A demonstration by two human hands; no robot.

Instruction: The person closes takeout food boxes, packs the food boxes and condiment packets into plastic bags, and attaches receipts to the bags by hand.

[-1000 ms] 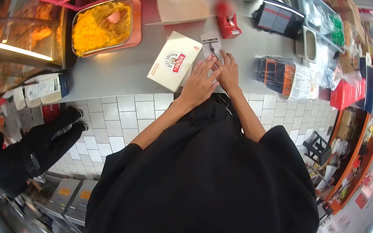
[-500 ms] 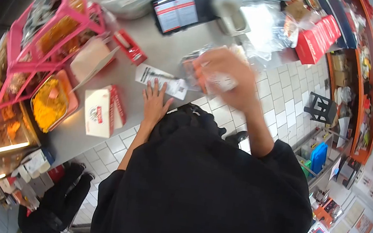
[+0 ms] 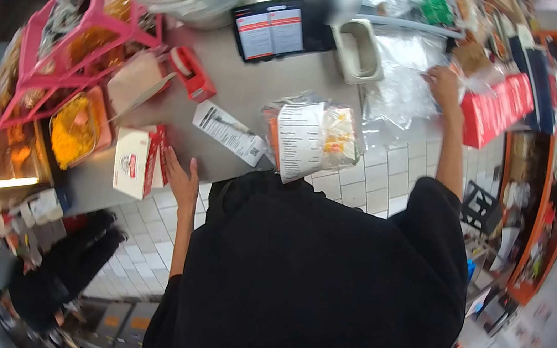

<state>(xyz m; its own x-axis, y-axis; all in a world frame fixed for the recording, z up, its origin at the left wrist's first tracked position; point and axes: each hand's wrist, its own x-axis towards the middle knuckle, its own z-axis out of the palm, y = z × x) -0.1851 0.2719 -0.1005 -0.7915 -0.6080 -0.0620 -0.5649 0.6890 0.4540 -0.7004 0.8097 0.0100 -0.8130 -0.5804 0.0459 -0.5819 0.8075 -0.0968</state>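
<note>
Left hand [image 3: 181,182]: bare, unclenched, fingers extended, thumb apart; gripping nothing. Its fingers lie along the red side of the box; whether they press on it is not clear.

Right hand [image 3: 444,89]: bare, arm extended, fingers bent over the far part of the clear bags [image 3: 398,84], just beside the red carton [image 3: 497,109]. Whether it grasps the film cannot be made out.

Box [image 3: 132,163]: white front with red printed logo, red side; on the counter [image 3: 191,37], near its front edge, by the left hand.

Slip [image 3: 228,132]: white, printed, dark picture and square code; lies slantwise, between box and pack.

Pack [image 3: 311,139]: clear wrapping, printed white paper at its front, orange at left, yellow and white at right; at the front edge, between the two hands, touching neither.

Tape dispenser [image 3: 191,74]: red; behind the slip.

Tablet [image 3: 269,31]: dark frame, lit screen in red and white; behind the pack.

Pan [image 3: 358,52]: metal, rectangular; between tablet and clear bags.

Tub [image 3: 181,7]: large, translucent, wrapped items inside; left of the tablet.

Rack [image 3: 84,53]: pink, packaged goods within; far left.

Tray [image 3: 74,131]: yellow food; left of the box.

Stool [image 3: 482,208]: black; on the floor, right.

Co-worker [image 3: 59,271]: dark clothing; lower left.
</note>
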